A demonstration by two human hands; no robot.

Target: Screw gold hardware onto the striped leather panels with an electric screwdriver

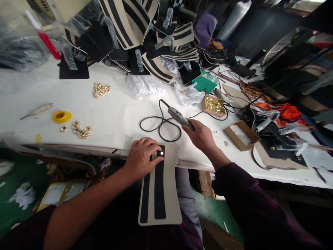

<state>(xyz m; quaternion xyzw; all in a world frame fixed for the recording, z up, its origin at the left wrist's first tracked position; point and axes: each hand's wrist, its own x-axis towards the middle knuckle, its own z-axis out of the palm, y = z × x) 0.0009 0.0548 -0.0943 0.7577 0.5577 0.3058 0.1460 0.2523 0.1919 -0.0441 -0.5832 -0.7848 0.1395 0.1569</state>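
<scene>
A beige panel (pixel 171 194) with black stripes hangs over the table's front edge, its upper end on the white table. My left hand (pixel 142 158) lies on its top left part, thumb and index finger on either side of a small shiny stud (pixel 161 153) on the black strip. My right hand (pixel 201 133) is wrapped round the lower end of a grey corded tool (pixel 178 116), just above the table to the right of the panel. The tool's black cord (pixel 166 140) lies looped on the table beside it.
Gold rings (pixel 81 132), yellow tape (pixel 61 116) and a screwdriver (pixel 39 110) lie at the left. Striped and black pieces (pixel 130 24) are heaped at the back. A box of gold fittings (pixel 213 105) and an open cardboard box (pixel 241 136) stand at the right.
</scene>
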